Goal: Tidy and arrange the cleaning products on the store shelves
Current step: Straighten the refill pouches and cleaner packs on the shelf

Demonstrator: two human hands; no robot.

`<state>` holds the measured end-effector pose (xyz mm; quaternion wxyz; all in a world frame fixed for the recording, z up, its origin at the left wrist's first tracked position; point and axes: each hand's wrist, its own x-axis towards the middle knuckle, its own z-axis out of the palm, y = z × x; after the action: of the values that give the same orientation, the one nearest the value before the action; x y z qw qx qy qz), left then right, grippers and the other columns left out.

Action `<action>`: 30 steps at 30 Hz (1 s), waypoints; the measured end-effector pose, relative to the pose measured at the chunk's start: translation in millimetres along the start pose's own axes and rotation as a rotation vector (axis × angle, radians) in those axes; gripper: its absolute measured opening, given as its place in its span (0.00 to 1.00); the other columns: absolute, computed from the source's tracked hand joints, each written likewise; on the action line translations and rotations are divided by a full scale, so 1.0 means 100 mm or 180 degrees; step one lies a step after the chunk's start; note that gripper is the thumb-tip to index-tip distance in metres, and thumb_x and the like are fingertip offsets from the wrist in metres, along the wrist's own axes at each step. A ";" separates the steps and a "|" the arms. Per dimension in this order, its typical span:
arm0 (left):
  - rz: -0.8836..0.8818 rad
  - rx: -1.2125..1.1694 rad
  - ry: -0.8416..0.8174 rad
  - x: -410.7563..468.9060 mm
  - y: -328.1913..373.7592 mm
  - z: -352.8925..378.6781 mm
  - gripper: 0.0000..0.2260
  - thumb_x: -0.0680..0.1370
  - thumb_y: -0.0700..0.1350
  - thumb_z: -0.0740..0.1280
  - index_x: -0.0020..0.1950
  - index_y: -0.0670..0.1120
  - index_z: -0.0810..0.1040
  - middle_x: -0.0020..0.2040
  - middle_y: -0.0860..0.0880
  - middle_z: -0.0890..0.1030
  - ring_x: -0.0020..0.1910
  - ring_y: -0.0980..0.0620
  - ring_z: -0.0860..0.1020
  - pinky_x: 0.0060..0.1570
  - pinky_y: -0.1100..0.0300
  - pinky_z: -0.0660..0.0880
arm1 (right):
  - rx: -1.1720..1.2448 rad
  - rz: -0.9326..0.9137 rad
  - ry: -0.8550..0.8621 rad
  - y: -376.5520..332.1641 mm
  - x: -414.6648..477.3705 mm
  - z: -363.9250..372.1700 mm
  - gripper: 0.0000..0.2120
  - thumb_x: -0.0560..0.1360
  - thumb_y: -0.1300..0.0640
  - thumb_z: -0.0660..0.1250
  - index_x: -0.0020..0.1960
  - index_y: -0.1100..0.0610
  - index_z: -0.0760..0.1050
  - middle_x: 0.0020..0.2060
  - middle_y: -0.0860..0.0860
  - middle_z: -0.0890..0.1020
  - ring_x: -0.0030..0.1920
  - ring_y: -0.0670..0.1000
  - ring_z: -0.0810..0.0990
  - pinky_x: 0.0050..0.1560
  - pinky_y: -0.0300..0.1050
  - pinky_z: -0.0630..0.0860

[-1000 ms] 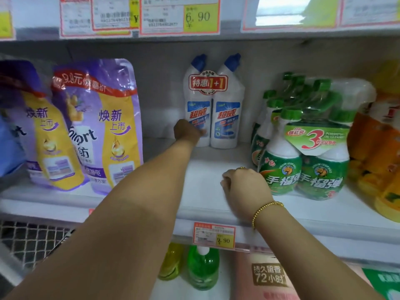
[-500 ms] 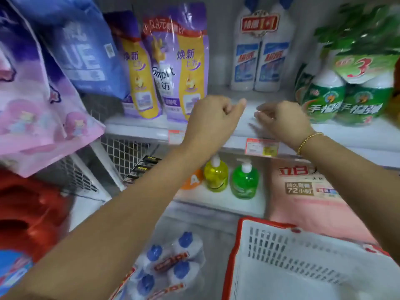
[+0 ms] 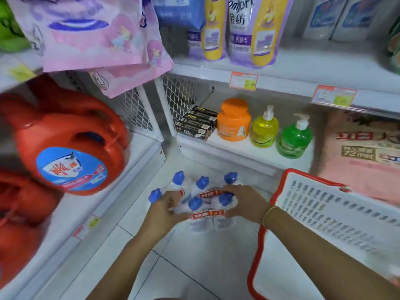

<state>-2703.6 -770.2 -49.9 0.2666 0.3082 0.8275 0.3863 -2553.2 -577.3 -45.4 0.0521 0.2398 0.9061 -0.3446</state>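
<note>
Several white toilet-cleaner bottles with blue caps, banded in twin packs with red 1+1 labels, stand on the tiled floor in front of the shelves. My left hand (image 3: 165,210) grips the nearest twin pack (image 3: 207,213) from its left side. My right hand (image 3: 243,202) curls round the same pack from the right. Other twin packs (image 3: 202,182) stand just behind it. On the upper shelf at the top right stand two more of these white bottles (image 3: 337,18), cut off by the frame edge.
A white basket with a red rim (image 3: 337,217) stands on the floor at my right. The lower shelf holds black boxes (image 3: 195,123), an orange jar (image 3: 233,120), yellow (image 3: 265,128) and green (image 3: 294,137) pump bottles. Red detergent jugs (image 3: 65,146) fill the left shelf.
My view has dropped from the upper shelf to the floor. Both hands left the shelf edge and came down onto the nearest twin pack of bottles.
</note>
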 end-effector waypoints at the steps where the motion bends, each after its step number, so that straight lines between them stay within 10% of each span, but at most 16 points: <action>1: -0.0088 -0.0053 -0.0209 -0.01 -0.09 0.09 0.19 0.68 0.41 0.78 0.55 0.52 0.76 0.48 0.57 0.79 0.44 0.63 0.77 0.44 0.75 0.72 | 0.0049 0.0023 0.0044 0.03 0.02 0.10 0.25 0.68 0.57 0.75 0.63 0.53 0.74 0.56 0.51 0.80 0.56 0.52 0.78 0.53 0.38 0.69; 4: -0.0127 -0.0396 -0.0440 0.03 -0.29 0.29 0.28 0.67 0.44 0.78 0.64 0.52 0.73 0.58 0.57 0.79 0.55 0.61 0.78 0.61 0.60 0.75 | -0.0070 0.0058 0.0418 0.03 0.07 0.24 0.15 0.70 0.62 0.69 0.56 0.53 0.77 0.50 0.52 0.82 0.51 0.53 0.79 0.49 0.39 0.71; 11: -0.0269 -0.1013 -0.0115 -0.18 -0.24 0.22 0.39 0.55 0.64 0.79 0.61 0.49 0.76 0.52 0.58 0.84 0.53 0.58 0.81 0.50 0.65 0.79 | -0.0616 -0.0787 0.0381 -0.48 -0.03 0.01 0.07 0.71 0.59 0.66 0.48 0.57 0.74 0.47 0.55 0.81 0.48 0.55 0.79 0.44 0.42 0.68; 19: 0.0364 -0.1066 0.0562 -0.24 0.67 0.06 0.21 0.63 0.30 0.77 0.53 0.41 0.78 0.42 0.53 0.86 0.41 0.55 0.84 0.36 0.67 0.78 | 0.0689 -0.1383 0.1266 -1.05 -0.68 -1.47 0.16 0.62 0.53 0.80 0.46 0.55 0.79 0.37 0.51 0.81 0.37 0.49 0.76 0.41 0.47 0.75; 30: 0.2256 -0.1253 0.1293 0.84 3.06 -0.02 0.26 0.62 0.39 0.79 0.57 0.37 0.75 0.49 0.50 0.84 0.49 0.59 0.82 0.52 0.63 0.79 | 0.0908 -0.1971 0.3182 -0.75 -1.15 -3.20 0.20 0.64 0.57 0.79 0.54 0.49 0.78 0.49 0.44 0.82 0.46 0.42 0.78 0.51 0.41 0.76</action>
<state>-2668.3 -555.1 179.9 0.0036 0.4339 0.6172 0.6563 -2464.6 -464.0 272.4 -0.5154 0.1024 0.7934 -0.3074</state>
